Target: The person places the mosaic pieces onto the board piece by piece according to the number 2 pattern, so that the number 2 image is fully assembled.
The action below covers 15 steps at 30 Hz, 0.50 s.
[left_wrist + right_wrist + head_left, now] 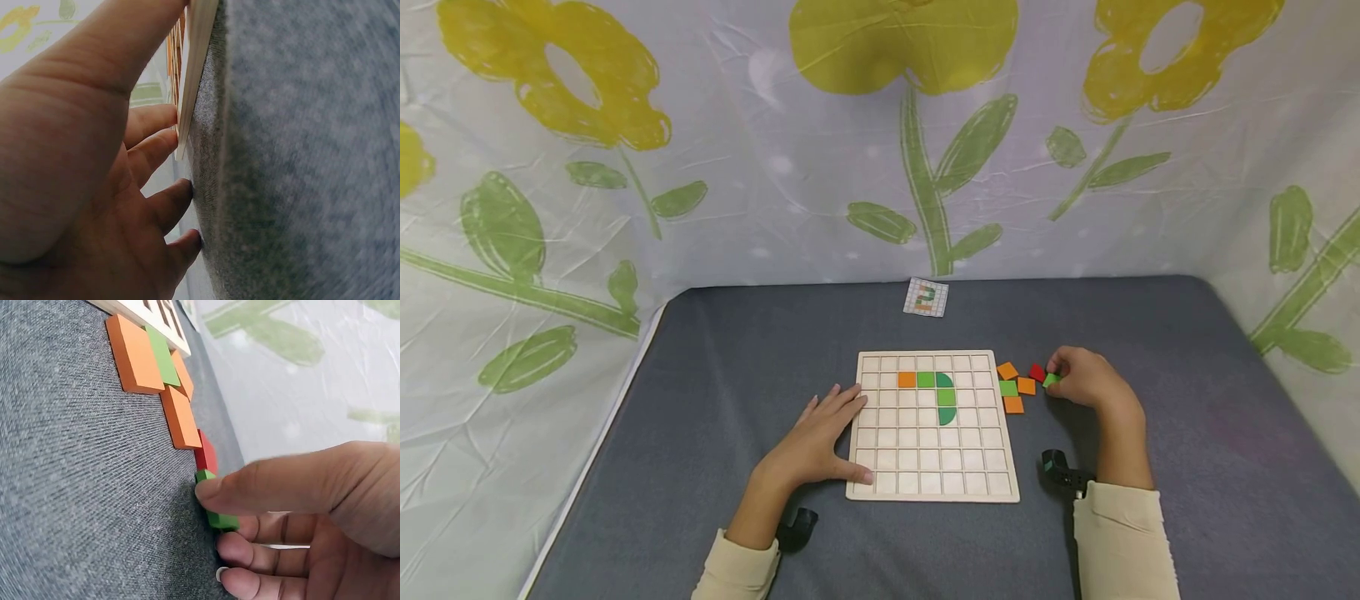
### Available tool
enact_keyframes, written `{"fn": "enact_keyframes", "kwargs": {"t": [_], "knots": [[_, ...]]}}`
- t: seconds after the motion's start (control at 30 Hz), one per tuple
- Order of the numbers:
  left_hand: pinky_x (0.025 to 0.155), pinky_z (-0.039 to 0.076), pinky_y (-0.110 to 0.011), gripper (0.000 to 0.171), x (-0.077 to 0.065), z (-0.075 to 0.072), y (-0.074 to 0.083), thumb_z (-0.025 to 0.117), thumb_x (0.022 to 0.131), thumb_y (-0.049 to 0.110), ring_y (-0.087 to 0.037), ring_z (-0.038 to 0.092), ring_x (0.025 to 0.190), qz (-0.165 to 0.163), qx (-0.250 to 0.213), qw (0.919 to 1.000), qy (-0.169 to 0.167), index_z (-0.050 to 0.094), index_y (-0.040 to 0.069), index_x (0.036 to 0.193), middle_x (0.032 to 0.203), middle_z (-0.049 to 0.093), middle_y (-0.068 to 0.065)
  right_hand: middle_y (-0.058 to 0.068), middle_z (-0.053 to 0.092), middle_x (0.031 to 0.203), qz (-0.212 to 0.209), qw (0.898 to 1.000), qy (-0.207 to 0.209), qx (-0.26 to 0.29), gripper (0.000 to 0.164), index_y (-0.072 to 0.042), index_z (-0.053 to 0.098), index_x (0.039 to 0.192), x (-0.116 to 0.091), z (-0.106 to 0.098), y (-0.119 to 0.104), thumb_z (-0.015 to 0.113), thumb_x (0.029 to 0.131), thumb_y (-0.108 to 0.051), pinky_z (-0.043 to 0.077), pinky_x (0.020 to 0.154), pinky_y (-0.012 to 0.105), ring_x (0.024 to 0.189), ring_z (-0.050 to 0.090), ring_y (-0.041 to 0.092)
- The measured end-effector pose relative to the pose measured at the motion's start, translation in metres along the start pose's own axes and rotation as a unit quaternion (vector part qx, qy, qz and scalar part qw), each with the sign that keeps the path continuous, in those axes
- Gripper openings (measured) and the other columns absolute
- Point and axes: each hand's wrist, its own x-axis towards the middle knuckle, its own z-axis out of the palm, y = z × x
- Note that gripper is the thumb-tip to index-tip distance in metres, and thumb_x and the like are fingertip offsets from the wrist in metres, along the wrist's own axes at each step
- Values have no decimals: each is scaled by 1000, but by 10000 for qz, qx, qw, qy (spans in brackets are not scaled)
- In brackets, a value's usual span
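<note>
A wooden grid board (898, 483) lies flat on the table. On it sit an orange square (907, 380), two light green squares, one of them (926, 380) in the top row of tiles, and two dark green rounded-corner tiles, one (947, 415) lowest. My left hand (812, 446) rests at the board's left edge, thumb and fingers spread; in the left wrist view some fingertips touch the board's side. Right of the board, my right hand (1090, 383) pinches a light green square tile (220, 519) between thumb and fingers, beside a red tile (205, 452).
Between the board and my right hand lie several loose orange tiles (1013, 405) and a green square (1008, 388). A small pattern card (926, 297) lies at the back of the grey table (760, 350). A flower-printed cloth (737, 208) hangs behind.
</note>
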Motion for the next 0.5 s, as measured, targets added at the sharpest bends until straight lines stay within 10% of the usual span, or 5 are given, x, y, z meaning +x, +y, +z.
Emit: {"fn": "enact_keyframes", "kwargs": {"t": [0.5], "knots": [[119, 6, -59, 115, 0, 0, 1, 88, 66, 59, -33, 14, 151, 12, 42, 10000, -31, 38, 7, 155, 163, 28, -9, 19, 58, 93, -62, 9996, -212, 182, 25, 5, 61, 103, 0, -3, 1, 72, 81, -2, 47, 65, 41, 78, 55, 29]]}}
